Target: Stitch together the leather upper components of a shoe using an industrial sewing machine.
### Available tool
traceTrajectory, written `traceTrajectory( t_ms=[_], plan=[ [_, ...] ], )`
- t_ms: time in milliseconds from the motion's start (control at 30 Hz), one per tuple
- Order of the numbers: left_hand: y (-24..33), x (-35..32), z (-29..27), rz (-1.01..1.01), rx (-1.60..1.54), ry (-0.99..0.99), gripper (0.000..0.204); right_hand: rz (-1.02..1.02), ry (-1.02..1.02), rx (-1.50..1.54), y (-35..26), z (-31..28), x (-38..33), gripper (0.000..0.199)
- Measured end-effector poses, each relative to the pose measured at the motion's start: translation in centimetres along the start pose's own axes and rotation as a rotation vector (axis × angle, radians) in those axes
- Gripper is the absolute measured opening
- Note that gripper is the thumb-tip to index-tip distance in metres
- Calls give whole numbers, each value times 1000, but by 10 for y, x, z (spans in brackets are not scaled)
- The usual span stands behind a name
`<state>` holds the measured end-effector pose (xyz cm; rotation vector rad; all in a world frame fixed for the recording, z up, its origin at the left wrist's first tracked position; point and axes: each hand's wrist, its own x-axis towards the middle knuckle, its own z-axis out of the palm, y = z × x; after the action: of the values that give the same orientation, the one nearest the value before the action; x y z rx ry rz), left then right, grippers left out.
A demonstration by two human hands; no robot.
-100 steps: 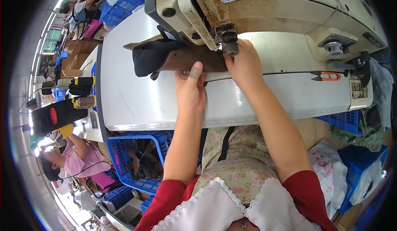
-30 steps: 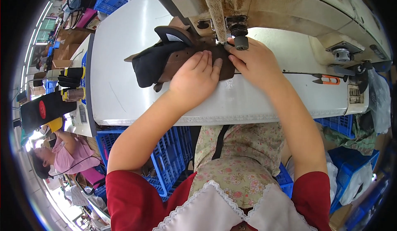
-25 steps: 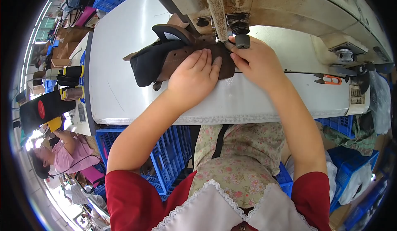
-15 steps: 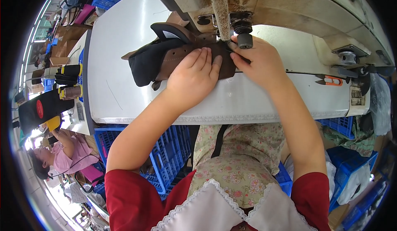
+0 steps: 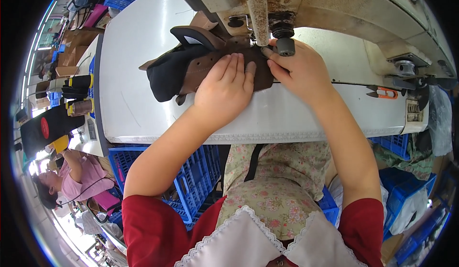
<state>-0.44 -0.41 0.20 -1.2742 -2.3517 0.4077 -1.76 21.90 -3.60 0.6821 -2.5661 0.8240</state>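
A brown shoe upper (image 5: 193, 69) with a black padded lining and small punched holes lies on the white bed of a sewing machine (image 5: 260, 13). Its right part runs beneath the machine head, by the presser foot. My left hand (image 5: 224, 83) rests flat on the brown material, fingers stretched out side by side. At the upper's right edge, close to the needle, my right hand (image 5: 301, 68) has thumb and forefinger drawn together on the material; a grey cover wraps one fingertip. The machine head partly hides those fingertips and the stitching spot.
Orange-handled thread snips (image 5: 382, 92) lie on the table to the right. A ruler strip (image 5: 267, 138) runs along the front edge. Blue crates (image 5: 191, 185) stand below. Thread spools (image 5: 81, 106) are at the left, where a co-worker in pink (image 5: 83, 176) sits.
Very little differs. The upper and my hands keep almost the same place by the needle, with only a slight shift of the whole view.
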Motion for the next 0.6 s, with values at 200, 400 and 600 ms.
traceTrajectory(
  t_ms=[200, 400, 600],
  plan=[
    [1, 1, -1, -14, 22, -6, 41, -4, 16, 16, -1, 0, 1, 23],
    [0, 2, 3, 5, 2, 35, 40, -15, 29, 19, 0, 0, 0, 23],
    [-1, 1, 1, -9, -4, 22, 39, -15, 43, 25, 1, 1, 0, 23]
  ],
)
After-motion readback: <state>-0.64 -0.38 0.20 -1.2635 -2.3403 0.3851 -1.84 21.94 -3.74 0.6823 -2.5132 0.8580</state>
